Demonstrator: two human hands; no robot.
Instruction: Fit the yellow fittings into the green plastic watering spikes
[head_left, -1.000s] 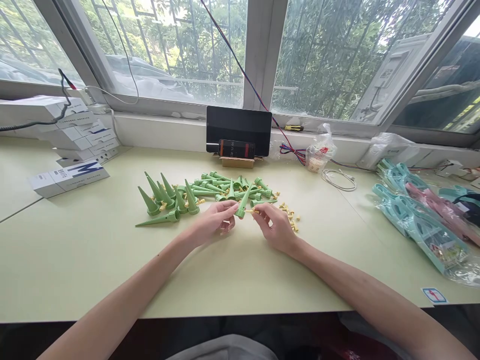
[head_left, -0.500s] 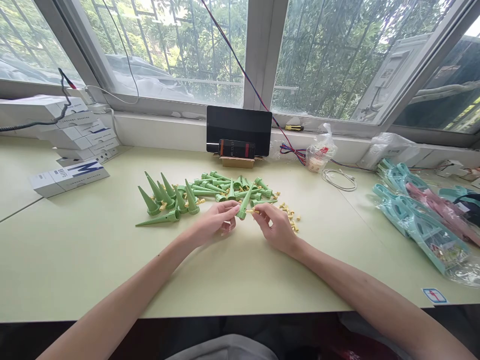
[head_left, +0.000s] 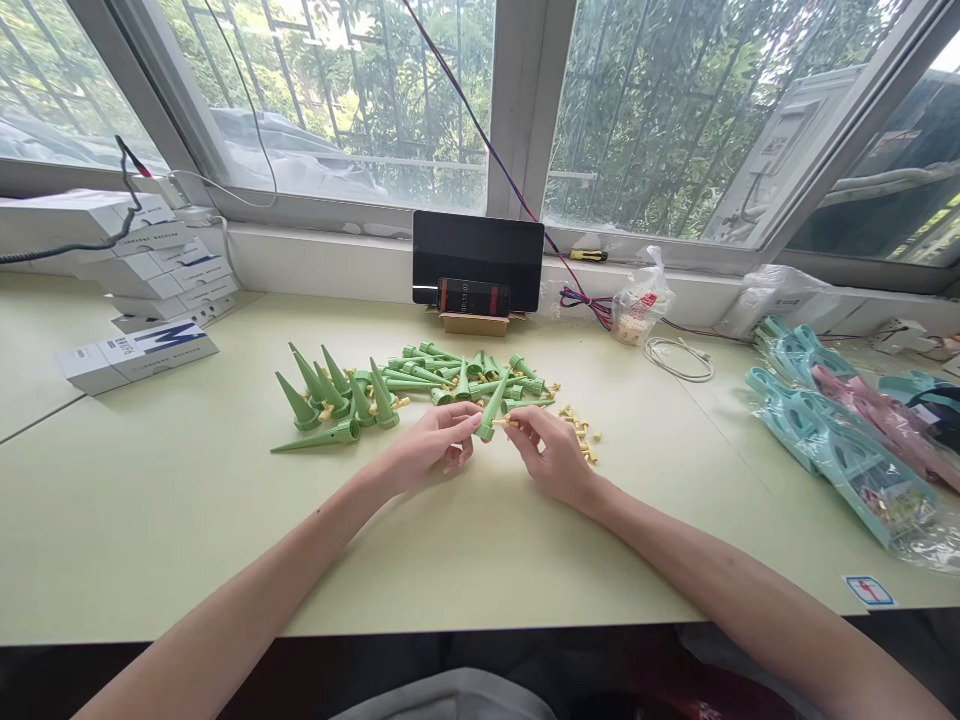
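head: left hand point(head_left: 441, 437) pinches green cone point(head_left: 492, 408) low; right hand point(head_left: 551, 450), yellow peg point(head_left: 502, 422)

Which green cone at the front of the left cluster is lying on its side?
The frontmost cone there, lying flat, narrow tip pointing left; the upright cones just behind it stand on their wide ends, tips up.

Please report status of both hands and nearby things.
Left hand holding green cone. Right hand pinching yellow peg close to cone. More cones beyond; no obstruction seen.
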